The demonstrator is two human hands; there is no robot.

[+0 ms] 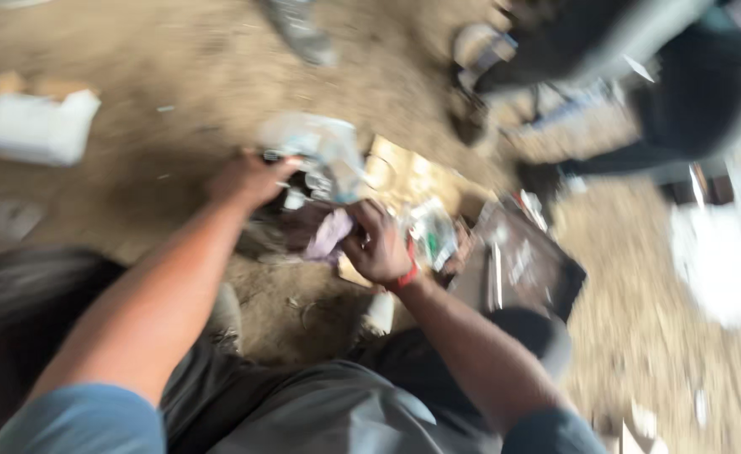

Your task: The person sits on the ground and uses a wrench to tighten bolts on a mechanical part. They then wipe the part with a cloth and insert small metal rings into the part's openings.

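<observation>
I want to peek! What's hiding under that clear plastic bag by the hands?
Under the clear plastic bag sit blurry dark bits and a purple cloth, which the right hand grips. The left hand touches the bag's edge. Whatever lies deeper is covered and too blurred to tell.

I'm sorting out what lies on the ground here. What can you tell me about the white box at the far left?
The white box sits on the bare dirt ground, apart from both hands. It is low and rectangular, looks like cardboard, with brownish flaps standing open along its upper edge. Its white side faces the camera. The picture is blurred, so any contents or markings cannot be made out. Nothing touches it.
</observation>
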